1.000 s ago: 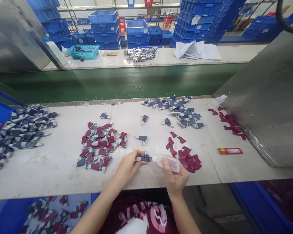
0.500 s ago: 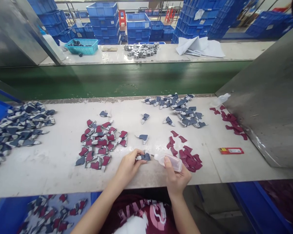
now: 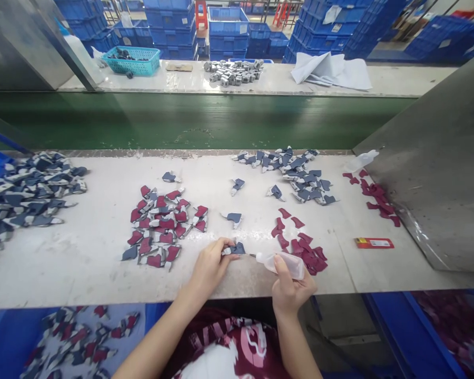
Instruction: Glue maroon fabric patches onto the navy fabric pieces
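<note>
Between the thumb and fingers of my left hand (image 3: 211,265) is a small grey-and-navy plastic part (image 3: 237,248), held just over the table. My right hand (image 3: 293,288) grips a translucent squeeze bottle (image 3: 281,264), tipped sideways so its thin nozzle points left at the part, with a small gap between. Dark red flat pieces (image 3: 308,255) lie in a pile just beyond my right hand. To the left of my hands is a cluster of grey parts with red pieces on them (image 3: 161,226). A loose navy-and-grey part (image 3: 234,217) lies ahead of my left hand.
More navy-and-grey parts are heaped at far left (image 3: 27,195) and back right (image 3: 300,171). A red packet (image 3: 374,243) lies at right, near a metal panel (image 3: 438,173). Blue bins (image 3: 8,337) stand below the table edge. A green belt (image 3: 205,121) runs behind.
The bottle in my right hand has drawn slightly right, its nozzle a little farther from the part. My left hand keeps its hold. The whole view has shifted slightly.
</note>
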`<control>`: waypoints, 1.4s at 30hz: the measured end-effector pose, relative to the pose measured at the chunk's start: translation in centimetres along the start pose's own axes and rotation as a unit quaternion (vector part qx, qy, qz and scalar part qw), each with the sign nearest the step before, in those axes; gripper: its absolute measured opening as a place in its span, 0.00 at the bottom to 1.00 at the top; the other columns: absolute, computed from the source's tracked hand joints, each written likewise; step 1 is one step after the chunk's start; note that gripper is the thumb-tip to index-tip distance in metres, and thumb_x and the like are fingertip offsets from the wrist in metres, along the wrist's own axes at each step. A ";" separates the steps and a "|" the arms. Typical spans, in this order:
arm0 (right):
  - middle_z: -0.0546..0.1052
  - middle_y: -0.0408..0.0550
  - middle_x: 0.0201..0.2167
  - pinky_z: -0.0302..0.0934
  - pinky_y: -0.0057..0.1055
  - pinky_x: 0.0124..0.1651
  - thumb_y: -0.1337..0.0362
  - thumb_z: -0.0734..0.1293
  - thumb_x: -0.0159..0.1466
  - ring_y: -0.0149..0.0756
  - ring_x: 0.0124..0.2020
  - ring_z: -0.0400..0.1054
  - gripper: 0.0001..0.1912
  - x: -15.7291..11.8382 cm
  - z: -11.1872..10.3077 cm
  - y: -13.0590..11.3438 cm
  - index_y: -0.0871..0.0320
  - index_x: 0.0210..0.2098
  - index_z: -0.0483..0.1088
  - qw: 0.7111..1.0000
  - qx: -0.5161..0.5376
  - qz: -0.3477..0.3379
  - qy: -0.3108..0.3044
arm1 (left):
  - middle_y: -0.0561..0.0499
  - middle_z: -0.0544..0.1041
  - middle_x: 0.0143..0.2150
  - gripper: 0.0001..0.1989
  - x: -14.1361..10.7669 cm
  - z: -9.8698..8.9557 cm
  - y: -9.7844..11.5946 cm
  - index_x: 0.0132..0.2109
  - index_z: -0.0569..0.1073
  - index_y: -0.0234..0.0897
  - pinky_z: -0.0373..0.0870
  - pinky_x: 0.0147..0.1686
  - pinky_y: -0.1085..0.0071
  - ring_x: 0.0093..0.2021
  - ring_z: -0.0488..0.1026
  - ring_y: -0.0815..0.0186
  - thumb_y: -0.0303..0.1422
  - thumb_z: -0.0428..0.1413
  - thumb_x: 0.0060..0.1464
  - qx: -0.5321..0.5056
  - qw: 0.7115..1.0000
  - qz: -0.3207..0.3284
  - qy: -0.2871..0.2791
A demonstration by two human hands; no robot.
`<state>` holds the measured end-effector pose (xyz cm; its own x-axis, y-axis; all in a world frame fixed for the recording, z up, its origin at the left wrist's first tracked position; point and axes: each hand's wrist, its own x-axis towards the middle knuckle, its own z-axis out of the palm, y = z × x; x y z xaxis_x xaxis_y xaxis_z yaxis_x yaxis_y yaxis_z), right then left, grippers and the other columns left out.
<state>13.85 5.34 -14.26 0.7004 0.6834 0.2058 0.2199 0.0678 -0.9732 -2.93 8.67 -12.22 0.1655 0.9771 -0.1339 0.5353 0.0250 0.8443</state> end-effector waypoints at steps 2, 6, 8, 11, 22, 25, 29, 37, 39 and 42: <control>0.81 0.51 0.26 0.70 0.34 0.29 0.54 0.74 0.57 0.41 0.26 0.75 0.16 -0.2 0.0 0.1 0.63 0.30 0.78 1.000 0.021 0.011 0.003 | 0.51 0.81 0.40 0.06 0.0 0.0 0.0 0.42 0.71 0.41 0.72 0.38 0.68 0.37 0.78 0.60 0.28 0.59 0.57 -0.003 1.000 -0.001 -0.002; 0.81 0.53 0.26 0.70 0.34 0.30 0.55 0.74 0.57 0.42 0.26 0.76 0.16 -0.6 0.3 -0.1 0.64 0.31 0.79 0.999 0.023 0.023 -0.044 | 0.50 0.82 0.40 0.07 0.1 0.0 0.1 0.42 0.72 0.41 0.72 0.38 0.68 0.37 0.79 0.60 0.27 0.60 0.57 -0.013 1.000 -0.008 -0.013; 0.81 0.53 0.26 0.71 0.34 0.30 0.54 0.74 0.58 0.43 0.27 0.76 0.16 -0.7 0.5 -0.4 0.65 0.31 0.79 0.998 0.006 0.024 -0.061 | 0.50 0.82 0.40 0.07 0.1 0.0 0.1 0.42 0.72 0.41 0.72 0.38 0.68 0.38 0.79 0.59 0.27 0.60 0.57 -0.020 1.000 -0.008 -0.013; 0.81 0.53 0.26 0.71 0.34 0.29 0.52 0.74 0.57 0.43 0.26 0.77 0.18 -0.7 0.8 -0.6 0.64 0.31 0.79 0.997 -0.018 0.026 -0.067 | 0.49 0.82 0.41 0.06 0.0 0.1 0.0 0.42 0.72 0.41 0.73 0.38 0.67 0.39 0.80 0.59 0.29 0.59 0.58 -0.033 0.999 -0.003 -0.013; 0.81 0.53 0.25 0.70 0.33 0.28 0.52 0.75 0.56 0.43 0.25 0.76 0.18 -0.4 0.9 -1.1 0.64 0.29 0.80 0.995 -0.009 0.044 -0.093 | 0.50 0.82 0.38 0.07 0.1 0.0 0.2 0.41 0.72 0.41 0.73 0.40 0.66 0.39 0.79 0.58 0.28 0.61 0.56 -0.036 0.999 -0.006 -0.011; 0.81 0.52 0.25 0.70 0.33 0.28 0.53 0.75 0.55 0.43 0.25 0.76 0.17 -0.4 0.7 -0.8 0.64 0.30 0.81 0.994 0.001 0.054 -0.097 | 0.50 0.82 0.39 0.07 0.1 0.0 0.3 0.41 0.72 0.40 0.73 0.40 0.66 0.41 0.79 0.58 0.27 0.61 0.56 -0.038 0.999 -0.007 -0.012; 0.81 0.51 0.24 0.70 0.33 0.28 0.55 0.75 0.55 0.42 0.25 0.76 0.15 -0.4 0.3 0.1 0.64 0.29 0.80 0.993 0.019 0.074 -0.092 | 0.50 0.82 0.40 0.07 0.1 0.0 0.3 0.41 0.72 0.41 0.73 0.40 0.67 0.41 0.79 0.59 0.27 0.61 0.55 -0.042 0.999 -0.010 -0.016; 0.79 0.47 0.21 0.66 0.30 0.26 0.57 0.77 0.53 0.37 0.22 0.72 0.14 0.2 -0.3 0.2 0.62 0.26 0.79 0.998 0.020 0.048 -0.036 | 0.50 0.82 0.42 0.07 0.1 0.0 0.0 0.41 0.73 0.41 0.73 0.41 0.67 0.39 0.79 0.59 0.28 0.60 0.55 -0.036 0.999 -0.007 -0.012; 0.79 0.47 0.21 0.66 0.30 0.26 0.57 0.77 0.53 0.38 0.22 0.72 0.13 0.3 -0.5 0.2 0.62 0.26 0.79 0.999 0.008 0.034 -0.025 | 0.50 0.82 0.42 0.06 0.1 -0.1 0.1 0.41 0.73 0.41 0.73 0.41 0.66 0.39 0.79 0.59 0.28 0.60 0.55 -0.032 0.999 -0.006 -0.010; 0.80 0.48 0.23 0.68 0.32 0.28 0.57 0.78 0.53 0.39 0.23 0.73 0.13 0.2 -0.8 0.3 0.63 0.28 0.78 0.999 -0.005 0.025 -0.020 | 0.51 0.81 0.39 0.06 0.0 -0.2 0.2 0.41 0.73 0.41 0.73 0.40 0.67 0.37 0.78 0.60 0.29 0.58 0.56 -0.031 1.000 -0.006 -0.004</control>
<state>14.59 4.94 -14.47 0.6828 0.7146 0.1520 0.1921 0.0252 -0.9811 -2.95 8.72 -11.97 0.1658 0.9749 -0.1488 0.4858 0.0506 0.8726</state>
